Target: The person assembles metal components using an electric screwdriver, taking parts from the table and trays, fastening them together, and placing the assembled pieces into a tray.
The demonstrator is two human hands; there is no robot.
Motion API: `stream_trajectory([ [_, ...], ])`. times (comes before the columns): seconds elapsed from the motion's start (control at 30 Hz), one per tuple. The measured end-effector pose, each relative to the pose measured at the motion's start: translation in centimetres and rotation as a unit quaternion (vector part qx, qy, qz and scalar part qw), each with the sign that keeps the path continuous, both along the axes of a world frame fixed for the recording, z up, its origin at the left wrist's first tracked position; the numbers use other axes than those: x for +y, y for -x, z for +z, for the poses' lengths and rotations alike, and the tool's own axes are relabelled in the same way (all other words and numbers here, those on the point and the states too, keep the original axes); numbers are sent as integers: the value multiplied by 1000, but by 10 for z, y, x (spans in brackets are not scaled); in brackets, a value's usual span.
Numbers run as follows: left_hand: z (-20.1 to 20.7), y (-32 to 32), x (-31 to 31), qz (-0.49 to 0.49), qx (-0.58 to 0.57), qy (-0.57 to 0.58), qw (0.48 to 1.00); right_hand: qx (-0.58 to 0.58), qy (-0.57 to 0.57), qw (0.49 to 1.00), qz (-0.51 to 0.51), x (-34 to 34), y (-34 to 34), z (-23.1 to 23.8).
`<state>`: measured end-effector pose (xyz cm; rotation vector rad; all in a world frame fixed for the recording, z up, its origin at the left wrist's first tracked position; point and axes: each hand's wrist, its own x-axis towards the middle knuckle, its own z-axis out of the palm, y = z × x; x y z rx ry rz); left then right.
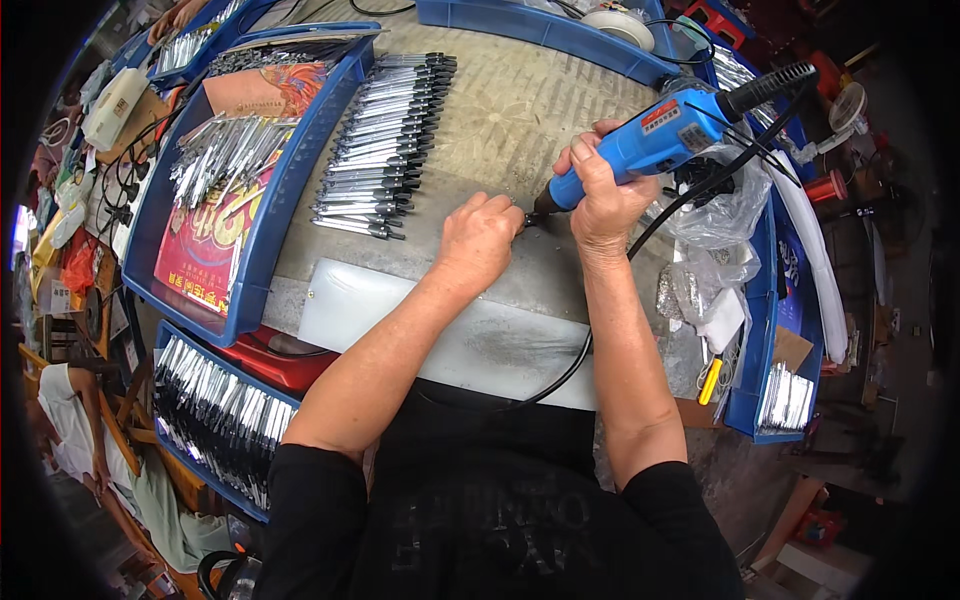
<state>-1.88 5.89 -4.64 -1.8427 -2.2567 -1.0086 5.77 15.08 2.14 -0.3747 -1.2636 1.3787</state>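
My right hand [612, 195] wraps round a blue corded power tool [655, 138], whose dark nose slants down toward the left. At that nose my left hand [480, 238] is closed, its fingers pinching something small and dark that I cannot make out. Left of my hands, a long row of silver-and-black pens [385, 145] lies side by side on the worn table [490, 110]. A pale plate [450, 325] runs along the table's near edge, under my forearms.
A blue tray [255, 290] of loose pens stands left, and another blue tray [215, 420] of pens sits nearer. Clear plastic bags [715, 215] and a yellow-handled tool [710, 382] lie right. The black cord [590, 345] hangs near my right forearm. Another person [75, 410] is at far left.
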Motion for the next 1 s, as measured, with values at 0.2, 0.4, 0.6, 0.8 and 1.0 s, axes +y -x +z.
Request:
stream_trajectory([
  [0.2,-2,0,0,6,-4,5,1000,-42,-33,999,2,1,4,-4],
  [0.4,1,0,2,12,-16,25,999,-99,-116,987,-39,3,23,-9],
  [0.6,5,-2,1,11,-27,35,999,-181,-111,977,-31,6,33,-6],
  [0.8,3,-2,1,16,-32,16,999,-160,-110,981,-30,4,22,-4],
  [1.0,1,-1,-1,12,-18,-10,1000,2,-26,999,-24,-23,-7,-7],
])
